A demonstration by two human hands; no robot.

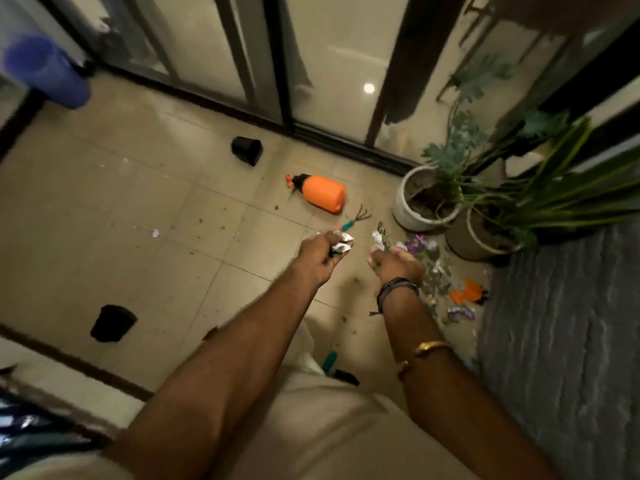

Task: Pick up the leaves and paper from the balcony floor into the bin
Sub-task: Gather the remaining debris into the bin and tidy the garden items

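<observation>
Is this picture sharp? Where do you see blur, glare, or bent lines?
Head view: dim warm light; a lamp reflection glares on the glass door; blur smears the blue container and plants; the left hand and right hand are slightly soft; the wide lens bends the door frame.

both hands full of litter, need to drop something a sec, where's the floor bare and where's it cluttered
Widest bare tiles: between the tipped black pot, the other black pot and the orange sprayer, only specks there. Crowded on the right: leaves and paper scraps lie between the white planter and the grey rug.
</observation>
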